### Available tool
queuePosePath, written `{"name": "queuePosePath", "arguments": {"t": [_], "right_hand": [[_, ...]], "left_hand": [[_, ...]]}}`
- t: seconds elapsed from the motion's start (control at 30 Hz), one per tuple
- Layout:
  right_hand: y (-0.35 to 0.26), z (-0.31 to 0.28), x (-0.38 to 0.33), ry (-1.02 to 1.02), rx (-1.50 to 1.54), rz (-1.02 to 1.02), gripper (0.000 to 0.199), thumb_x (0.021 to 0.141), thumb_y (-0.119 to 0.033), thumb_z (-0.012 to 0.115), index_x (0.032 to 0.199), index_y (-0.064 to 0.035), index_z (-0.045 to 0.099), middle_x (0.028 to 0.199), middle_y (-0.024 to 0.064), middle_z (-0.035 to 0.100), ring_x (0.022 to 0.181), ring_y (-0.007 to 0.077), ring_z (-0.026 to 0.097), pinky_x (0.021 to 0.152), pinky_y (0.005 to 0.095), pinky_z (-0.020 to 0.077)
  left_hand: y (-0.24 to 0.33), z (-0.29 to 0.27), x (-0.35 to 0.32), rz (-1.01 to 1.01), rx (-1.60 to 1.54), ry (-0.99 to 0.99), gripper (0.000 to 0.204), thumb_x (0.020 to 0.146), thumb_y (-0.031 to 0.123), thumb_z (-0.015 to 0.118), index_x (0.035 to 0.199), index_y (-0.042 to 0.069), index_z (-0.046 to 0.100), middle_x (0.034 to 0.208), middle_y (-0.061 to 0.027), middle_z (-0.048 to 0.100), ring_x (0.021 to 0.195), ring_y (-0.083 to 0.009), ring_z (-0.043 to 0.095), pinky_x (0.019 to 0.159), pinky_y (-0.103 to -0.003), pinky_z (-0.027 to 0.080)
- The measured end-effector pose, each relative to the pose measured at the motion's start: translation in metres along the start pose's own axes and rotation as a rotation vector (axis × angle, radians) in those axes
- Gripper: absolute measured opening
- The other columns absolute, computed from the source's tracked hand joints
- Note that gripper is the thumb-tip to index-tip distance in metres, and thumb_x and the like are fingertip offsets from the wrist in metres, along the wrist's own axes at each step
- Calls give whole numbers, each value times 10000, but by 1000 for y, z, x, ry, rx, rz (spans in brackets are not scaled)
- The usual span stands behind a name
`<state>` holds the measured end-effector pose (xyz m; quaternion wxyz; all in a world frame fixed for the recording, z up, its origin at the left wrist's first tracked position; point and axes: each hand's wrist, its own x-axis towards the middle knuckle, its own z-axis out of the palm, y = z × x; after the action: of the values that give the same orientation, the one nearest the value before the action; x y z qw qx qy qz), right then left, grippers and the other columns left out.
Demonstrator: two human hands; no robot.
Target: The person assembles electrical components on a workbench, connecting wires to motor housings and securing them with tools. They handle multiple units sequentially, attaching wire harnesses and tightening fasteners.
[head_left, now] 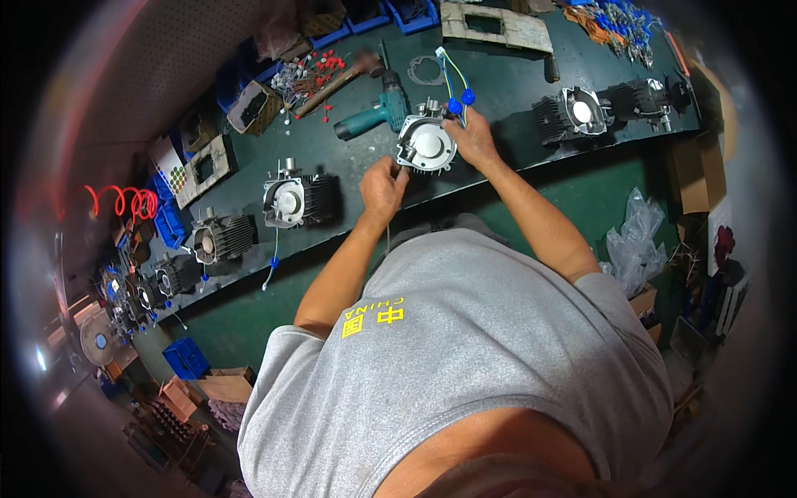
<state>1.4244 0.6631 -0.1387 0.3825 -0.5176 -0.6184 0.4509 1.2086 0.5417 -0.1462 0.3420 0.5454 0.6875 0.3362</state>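
- Main thing here is a silvery metal housing with a round, pale disc in its face, sitting right at the near edge of the dark green table, roughly mid-length.
- Left hand: fingers curled well in, thumb tip by the housing's lower left side. Can't tell what, if anything, it's pinching.
- Right hand: about half closed, thumb on the housing's upper right rim. Fingers are mostly hidden, so can't tell how firmly it grips.
- Wires with 2 blue connectors stick up just beside that thumb.
- Teal power drill lies just behind the housing, toward the table's far edge, with a hammer beyond it.
- Along the near edge: another housing to the left, its wire dangling over, plus 2 finned units toward the right end.
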Motion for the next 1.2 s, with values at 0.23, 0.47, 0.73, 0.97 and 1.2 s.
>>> {"name": "queuePosePath", "arguments": {"t": [0.23,0.47,0.73,0.97,1.2], "right_hand": [[-8,0,0,-10,-14,1,321,886,-126,710,1175,3,659,972,141,736,899,226,693,836,386,536],[-10,1,0,-10,7,-12,335,882,-143,713,1177,6,659,958,147,732,888,235,694,832,388,535],[1,1,3,-13,-26,8,328,875,-150,718,1164,-7,659,953,148,731,874,249,696,819,394,537],[-5,-2,2,-31,-19,6,363,908,-121,722,1243,3,658,973,60,703,896,143,630,833,322,521],[1,-1,2,-3,47,-15,316,892,-122,712,1183,-12,657,990,134,736,917,221,689,859,378,531]], "left_hand": [[-11,-10,1,-406,-583,-223,183,956,191,694,903,16,703,784,-13,664,713,-96,574,637,-275,449],[-13,-7,3,-269,-440,-205,216,947,207,721,859,10,702,761,-19,647,681,-109,579,597,-300,439],[-11,-5,2,-253,-437,-135,189,956,208,648,938,30,709,801,-56,664,711,-178,614,649,-337,490],[-11,-10,8,-476,-685,-361,262,1020,257,616,996,17,717,803,-14,654,711,-123,588,657,-295,480],[3,-5,-1,4,62,-35,275,956,252,688,953,-22,715,825,-193,673,780,-331,659,700,-434,504]]}}
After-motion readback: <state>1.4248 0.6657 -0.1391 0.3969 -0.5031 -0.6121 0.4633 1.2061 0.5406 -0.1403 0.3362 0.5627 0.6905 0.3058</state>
